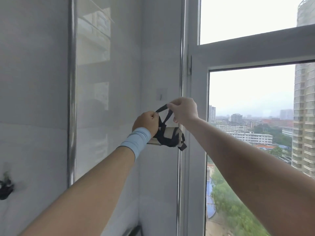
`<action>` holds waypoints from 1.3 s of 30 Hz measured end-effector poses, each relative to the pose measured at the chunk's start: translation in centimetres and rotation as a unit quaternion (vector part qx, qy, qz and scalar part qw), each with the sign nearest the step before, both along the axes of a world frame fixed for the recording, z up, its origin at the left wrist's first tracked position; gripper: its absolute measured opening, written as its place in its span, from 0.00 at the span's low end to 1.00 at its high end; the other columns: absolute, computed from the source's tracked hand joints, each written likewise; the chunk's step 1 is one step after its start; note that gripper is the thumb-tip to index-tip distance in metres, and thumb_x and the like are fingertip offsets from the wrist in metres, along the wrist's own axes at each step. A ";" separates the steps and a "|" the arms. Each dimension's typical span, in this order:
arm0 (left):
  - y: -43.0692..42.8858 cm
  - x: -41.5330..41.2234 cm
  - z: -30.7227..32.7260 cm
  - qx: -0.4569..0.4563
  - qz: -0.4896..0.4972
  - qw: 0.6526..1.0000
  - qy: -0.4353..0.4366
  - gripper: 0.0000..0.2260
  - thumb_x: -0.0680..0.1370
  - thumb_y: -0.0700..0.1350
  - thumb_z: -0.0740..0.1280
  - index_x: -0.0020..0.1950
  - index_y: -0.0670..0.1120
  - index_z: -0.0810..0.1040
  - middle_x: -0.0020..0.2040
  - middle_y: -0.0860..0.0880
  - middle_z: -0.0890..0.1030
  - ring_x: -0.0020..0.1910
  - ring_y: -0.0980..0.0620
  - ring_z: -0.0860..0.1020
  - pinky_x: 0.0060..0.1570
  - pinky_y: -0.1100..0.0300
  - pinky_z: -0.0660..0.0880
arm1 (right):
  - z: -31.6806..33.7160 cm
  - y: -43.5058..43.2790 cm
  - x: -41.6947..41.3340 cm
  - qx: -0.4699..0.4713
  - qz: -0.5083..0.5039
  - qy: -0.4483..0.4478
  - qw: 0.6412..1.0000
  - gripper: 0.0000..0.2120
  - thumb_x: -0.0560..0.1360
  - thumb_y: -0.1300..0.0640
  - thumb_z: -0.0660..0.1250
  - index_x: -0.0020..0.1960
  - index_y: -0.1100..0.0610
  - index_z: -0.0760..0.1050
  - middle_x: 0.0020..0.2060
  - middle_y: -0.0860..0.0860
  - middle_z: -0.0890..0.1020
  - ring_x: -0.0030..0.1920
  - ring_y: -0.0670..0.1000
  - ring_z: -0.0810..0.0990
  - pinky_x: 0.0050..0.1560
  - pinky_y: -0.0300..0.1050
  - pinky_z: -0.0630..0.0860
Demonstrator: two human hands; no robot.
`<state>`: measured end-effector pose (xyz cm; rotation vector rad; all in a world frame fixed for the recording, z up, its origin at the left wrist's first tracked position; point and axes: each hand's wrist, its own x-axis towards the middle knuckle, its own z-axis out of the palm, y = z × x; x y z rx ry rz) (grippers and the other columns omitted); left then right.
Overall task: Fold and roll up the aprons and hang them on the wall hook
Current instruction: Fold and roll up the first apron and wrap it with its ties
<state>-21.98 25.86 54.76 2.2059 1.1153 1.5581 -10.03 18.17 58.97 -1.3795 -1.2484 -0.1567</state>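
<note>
The wall hook (161, 94) is sitting on a narrow strip of white wall (158, 48). The room's inner corner is closing in on the hook's left, while a thin vertical pipe (182, 48) and the window frame (196, 159) are crowding its right. Plain wall is showing between the hook and the hands just beneath it.

Both forearms are reaching up and forward toward the hook. The left hand (148, 122), with a pale blue wristband (136, 143) on its wrist, is holding below and left of the hook, fingers curled tightly round the black strap (162, 109). The right hand (185, 110) is hovering just below and right of the hook, thumb and fingers pinching the top of the strap. Between the two hands the strap is stretching into a taut loop, whose upper edge is lying near the hook but apart from it.

The rolled apron (171, 133) is hanging below the hook, under the two hands. It is showing as a short beige roll lying sideways, bound by crossing black bands. A loose strap end is sticking out at its lower right, and the left wrist is hiding its left end.
</note>
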 end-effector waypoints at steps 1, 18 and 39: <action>0.6 0.0 1.0 0.001 0.003 1.000 -0.009 0.18 0.80 0.48 0.56 0.30 0.47 0.64 0.28 0.49 0.68 0.29 0.48 0.66 0.32 0.58 0.63 | 0.7 0.6 -0.2 0.019 -0.013 -0.014 1.000 0.06 0.76 0.55 0.70 0.41 0.53 0.83 0.35 0.50 0.84 0.28 0.51 0.81 0.37 0.48 0.83; 7.3 2.4 6.5 -0.072 0.055 0.995 0.050 0.19 0.81 0.47 0.56 0.30 0.49 0.72 0.32 0.49 0.73 0.28 0.51 0.69 0.30 0.63 0.63 | 5.4 8.6 0.6 0.009 -0.159 -0.136 0.978 0.07 0.75 0.59 0.66 0.39 0.57 0.79 0.37 0.52 0.81 0.36 0.52 0.79 0.31 0.41 0.74; 6.2 0.2 -4.4 0.080 -0.084 0.986 0.122 0.16 0.84 0.46 0.52 0.57 0.43 0.77 0.53 0.45 0.78 0.51 0.48 0.75 0.53 0.57 0.71 | -9.6 6.7 2.3 -0.009 -0.134 -0.345 0.929 0.20 0.77 0.52 0.42 0.40 0.53 0.71 0.39 0.52 0.75 0.45 0.56 0.71 0.50 0.45 0.68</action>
